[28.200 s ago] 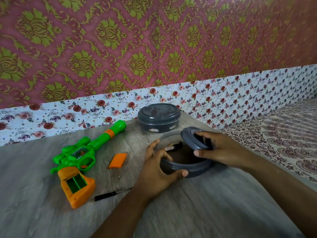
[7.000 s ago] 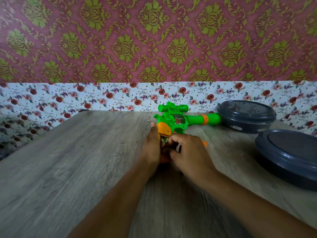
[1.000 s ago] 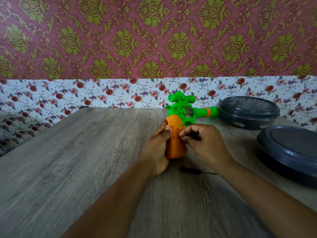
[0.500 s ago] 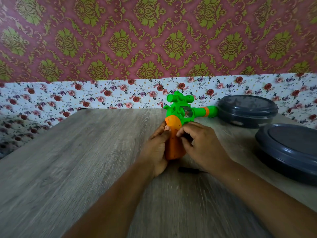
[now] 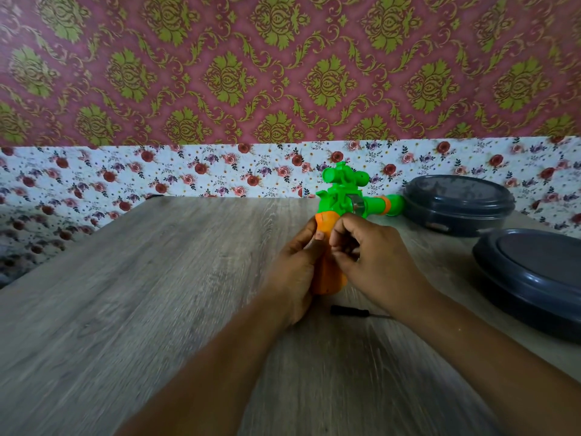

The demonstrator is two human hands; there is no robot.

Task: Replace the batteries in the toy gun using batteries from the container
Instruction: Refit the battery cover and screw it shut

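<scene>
A person's two hands close around a toy gun (image 5: 342,202) held upright just right of the frame's centre, above a grey wood-grain desk (image 5: 157,294). The left hand (image 5: 297,272) wraps the orange grip from the left, thumb laid against its upper edge; the right hand (image 5: 374,262) presses in from the right with fingers curled tight at the grip's side, though whether they pinch something small there cannot be made out. The gun's green body and scope rise above the knuckles, its orange-banded barrel pointing toward the right of the frame. A slim black screwdriver (image 5: 355,311) lies on the desk just below the hands. At right sit two dark grey lidded containers, the far container (image 5: 457,204) near the barrel's tip and the near container (image 5: 531,278) at the right edge. Floral wallpaper (image 5: 188,177) lines the wall behind.
</scene>
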